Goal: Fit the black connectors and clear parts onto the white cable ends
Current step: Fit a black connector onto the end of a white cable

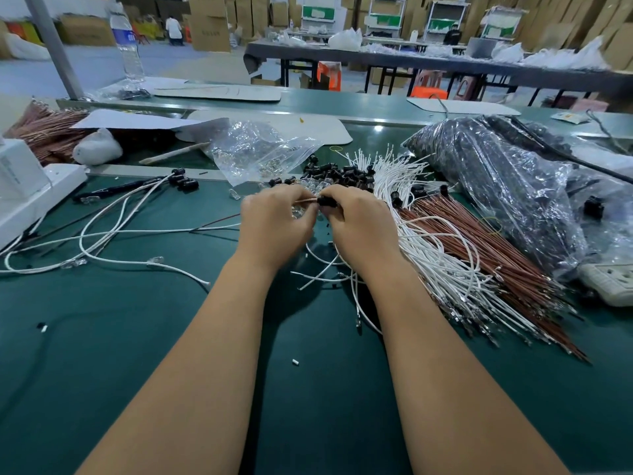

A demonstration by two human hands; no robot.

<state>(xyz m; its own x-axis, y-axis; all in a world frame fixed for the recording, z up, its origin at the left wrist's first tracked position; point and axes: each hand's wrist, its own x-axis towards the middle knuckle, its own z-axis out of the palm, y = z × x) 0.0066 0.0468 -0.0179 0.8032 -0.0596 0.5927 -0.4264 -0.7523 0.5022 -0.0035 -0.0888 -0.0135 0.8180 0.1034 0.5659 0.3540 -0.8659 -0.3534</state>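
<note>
A green bench mat [102, 354] lies in a warehouse stacked with cardboard boxes. The right hand [356, 221] pinches a black connector [325, 201]; the left hand [274, 221] pinches a thin wire [306, 199] at its mouth. Feeding it straight and steady should seat it. Both forearms reach forward, hands meeting above the white cables [428, 255].

A green-topped workbench [137, 337] fronts a warehouse hall with a grey floor [191, 63], stacked cardboard boxes [209, 22], a long dark table [411, 63] and metal shelving [387, 15].
</note>
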